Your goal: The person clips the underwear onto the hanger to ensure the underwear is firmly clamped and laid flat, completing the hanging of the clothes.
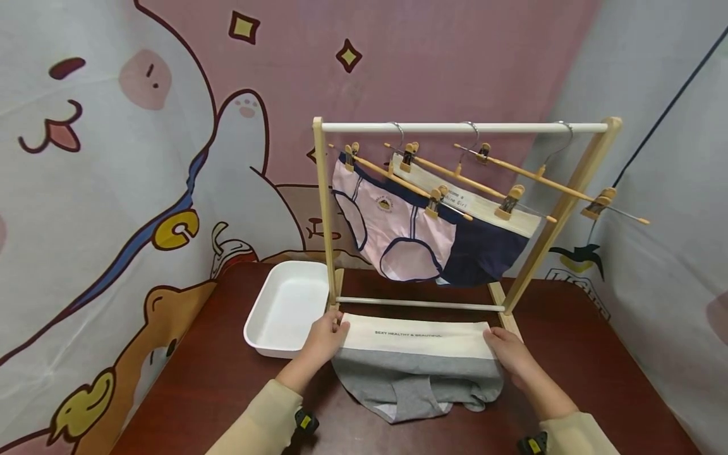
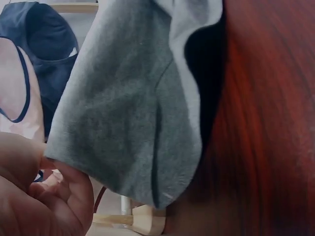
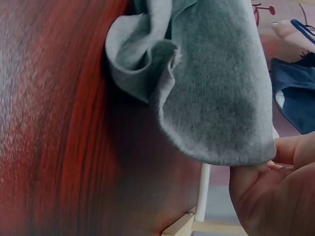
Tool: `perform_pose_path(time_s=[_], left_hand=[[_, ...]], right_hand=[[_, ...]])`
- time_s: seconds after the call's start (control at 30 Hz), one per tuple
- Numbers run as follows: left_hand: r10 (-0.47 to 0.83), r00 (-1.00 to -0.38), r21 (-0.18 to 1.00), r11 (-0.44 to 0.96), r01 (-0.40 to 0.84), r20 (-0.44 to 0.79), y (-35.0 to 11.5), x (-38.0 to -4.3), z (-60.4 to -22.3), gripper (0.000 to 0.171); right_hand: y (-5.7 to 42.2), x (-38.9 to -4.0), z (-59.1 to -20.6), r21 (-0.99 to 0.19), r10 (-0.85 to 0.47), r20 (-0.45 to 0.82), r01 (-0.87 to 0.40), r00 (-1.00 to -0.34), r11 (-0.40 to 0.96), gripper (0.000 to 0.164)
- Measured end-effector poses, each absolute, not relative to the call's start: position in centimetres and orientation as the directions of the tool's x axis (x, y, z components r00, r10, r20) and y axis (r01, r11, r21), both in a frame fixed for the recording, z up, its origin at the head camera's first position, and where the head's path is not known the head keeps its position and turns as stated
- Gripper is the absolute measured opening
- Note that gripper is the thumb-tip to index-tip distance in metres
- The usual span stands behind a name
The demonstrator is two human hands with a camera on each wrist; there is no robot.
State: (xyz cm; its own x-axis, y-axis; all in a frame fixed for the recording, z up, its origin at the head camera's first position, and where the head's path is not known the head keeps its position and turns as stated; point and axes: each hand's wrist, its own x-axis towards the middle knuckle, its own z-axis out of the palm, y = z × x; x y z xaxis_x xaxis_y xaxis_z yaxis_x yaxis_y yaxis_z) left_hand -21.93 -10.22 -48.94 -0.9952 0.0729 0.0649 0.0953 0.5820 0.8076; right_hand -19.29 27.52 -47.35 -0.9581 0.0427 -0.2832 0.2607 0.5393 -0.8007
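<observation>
Grey underpants [image 1: 418, 373] with a cream printed waistband are stretched between my two hands in front of the rack. My left hand [image 1: 326, 337] pinches the left end of the waistband, and my right hand [image 1: 508, 349] pinches the right end. The grey cloth [image 2: 123, 98] hangs down beside the fingers in the left wrist view. In the right wrist view, the lower edge of the cloth [image 3: 216, 98] is folded and wavy over the tabletop. Fingertips behind the waistband are partly hidden.
A wooden rack [image 1: 325, 208] carries pink underpants [image 1: 392, 221] and navy underpants [image 1: 483, 253] on clip hangers. To their right hangs a hanger [image 1: 540, 177] with bare clips. A white basin [image 1: 292, 303] stands left of the rack on the dark red table [image 1: 188, 392].
</observation>
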Motion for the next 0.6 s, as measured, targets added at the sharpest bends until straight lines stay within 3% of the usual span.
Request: perform_pose_path(time_s=[0.2,0.4,0.47,0.6], left_hand=[[0.031,-0.999,0.781,0.622,0.054,0.044,-9.5,-22.4,-49.4,0.027],[0.012,-0.997,0.723,0.688,0.063,0.075,-8.5,-22.9,-49.8,0.015],[0.017,-0.998,0.715,0.697,0.058,0.064,-8.3,-22.8,-49.8,0.023],[0.047,-0.993,0.651,0.752,0.106,0.107,-8.0,-22.1,-49.7,0.045]], right_hand=[[27.3,-20.2,-48.3,-0.760,0.081,-0.272,0.266,-0.959,0.593,0.048],[26.9,-21.0,-49.1,-0.697,0.082,-0.162,0.173,-0.983,0.696,0.035],[26.7,-21.1,-49.3,-0.652,0.042,-0.125,0.114,-0.991,0.750,0.033],[25.6,-20.5,-49.3,-0.428,-0.036,-0.024,-0.022,-0.999,0.903,0.045]])
